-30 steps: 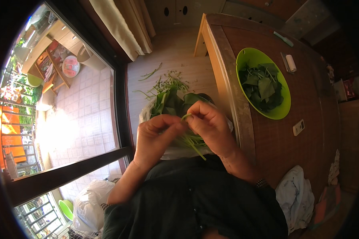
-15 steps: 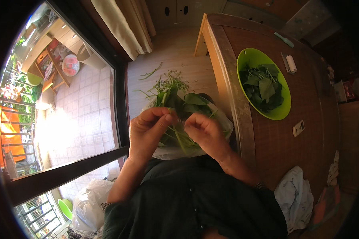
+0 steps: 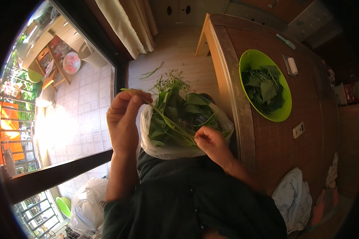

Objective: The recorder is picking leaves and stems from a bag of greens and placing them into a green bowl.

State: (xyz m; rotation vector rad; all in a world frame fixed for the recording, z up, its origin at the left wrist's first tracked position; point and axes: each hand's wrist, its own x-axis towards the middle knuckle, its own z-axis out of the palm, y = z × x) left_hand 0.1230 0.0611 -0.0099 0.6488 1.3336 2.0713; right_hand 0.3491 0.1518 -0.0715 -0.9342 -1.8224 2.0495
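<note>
A long green vegetable stem (image 3: 162,115) slants across the opening of a clear plastic bag (image 3: 146,144). My left hand (image 3: 123,115) pinches its upper end between thumb and fingers, to the left of the bag. At the lower end, my right hand (image 3: 213,144) has its fingertips pressed together over the bag's right side, at the stem. Leafy greens (image 3: 169,104) with broad dark leaves fill the bag, which sits in front of my body. Part of the bag's right side lies behind my right hand.
Stem trimmings (image 3: 173,81) lie on the floor beyond the bag. On the wooden table (image 3: 263,147) at right are a lime-green basin (image 3: 288,113) of leaves, a remote control (image 3: 298,130) and a crumpled cloth (image 3: 293,195). A dark-framed glass door (image 3: 64,169) stands at left.
My left hand has moved left and up, away from the right hand, drawing the stem out long. My right hand has shifted slightly right and down. More of the bag now shows.
</note>
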